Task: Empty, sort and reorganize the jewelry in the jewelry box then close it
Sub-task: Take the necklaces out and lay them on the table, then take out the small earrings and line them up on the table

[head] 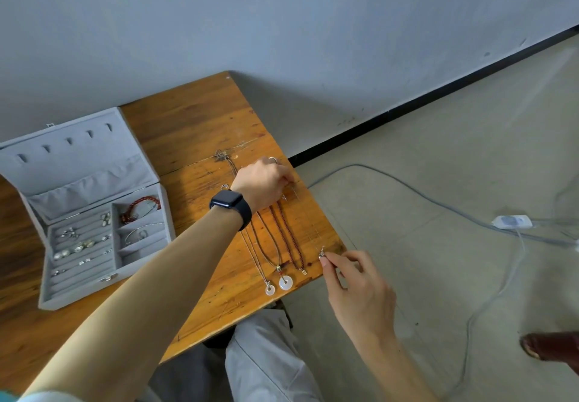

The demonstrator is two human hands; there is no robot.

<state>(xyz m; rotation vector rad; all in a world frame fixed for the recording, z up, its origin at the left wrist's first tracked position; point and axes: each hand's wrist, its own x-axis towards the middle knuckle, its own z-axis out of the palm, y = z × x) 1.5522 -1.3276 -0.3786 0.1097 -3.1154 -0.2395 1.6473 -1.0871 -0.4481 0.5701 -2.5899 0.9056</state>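
An open grey jewelry box (pixel 78 295) is seen at the left of the wooden table (pixel 194 119), its lid stood up towards the far wall. In its slotted rows small silver and pearl-like pieces (pixel 78 246) are lodged, while a red bracelet (pixel 141 206) is kept in the far right compartment and a silver bangle (pixel 142 229) in the compartment just nearer. On the right part of the table several necklaces are laid side by side, running from far to near: two with white disc pendants (pixel 285 283) at their near ends, a dark red braided cord (pixel 289 238) to the right of them, and a thin chain (pixel 313 229) close to the table's right edge, so fine that it can barely be traced. The left hand (pixel 266 182), on whose wrist a dark watch (pixel 231 206) is worn, is reached across the cords; its fingers are curled down and the far end of the thin chain is pinched in their tips. The right hand (pixel 357 282) is held at the near right corner of the table, and a small silver pendant (pixel 321 253) at the chain's near end is pinched between thumb and forefinger, the other fingers being loosely bent. A grey cable (pixel 407 185) and a white adapter (pixel 512 221) are lying on the floor to the right.
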